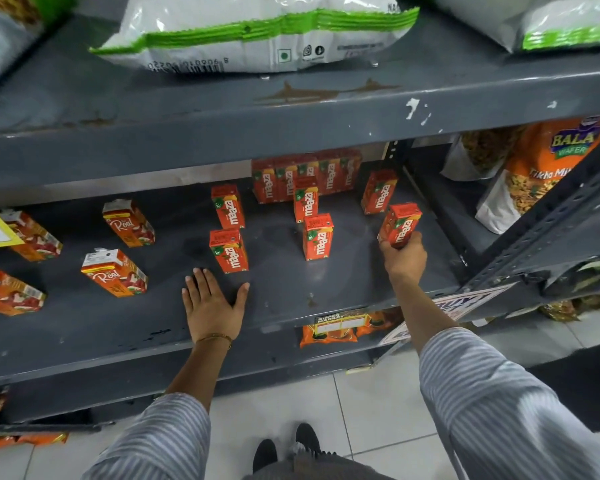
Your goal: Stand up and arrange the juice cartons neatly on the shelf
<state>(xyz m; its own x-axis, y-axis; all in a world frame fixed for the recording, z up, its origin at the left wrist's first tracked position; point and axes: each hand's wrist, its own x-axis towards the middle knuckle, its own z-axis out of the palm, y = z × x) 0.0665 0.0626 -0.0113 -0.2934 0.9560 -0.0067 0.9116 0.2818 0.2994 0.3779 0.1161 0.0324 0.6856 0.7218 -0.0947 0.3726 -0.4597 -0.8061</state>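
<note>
Several small orange Maaza juice cartons stand scattered on the dark grey shelf [284, 292]. A tight row of them [302, 180] stands at the back. My right hand [404, 256] grips one Maaza carton [399, 224] at the shelf's right side, tilted slightly. My left hand [213, 301] lies flat and open on the shelf, just in front of another upright Maaza carton [228, 250]. Further upright Maaza cartons stand at the middle [317, 236] and behind [227, 206]. Several orange Real cartons [115, 271] stand on the left part of the shelf.
The shelf above [291, 109] overhangs and carries white-and-green bags [257, 32]. A slotted metal upright [534, 233] bounds the shelf's right side, with snack bags [534, 174] beyond it. Orange packets [329, 332] lie on the shelf below. My shoes [284, 448] stand on white floor tiles.
</note>
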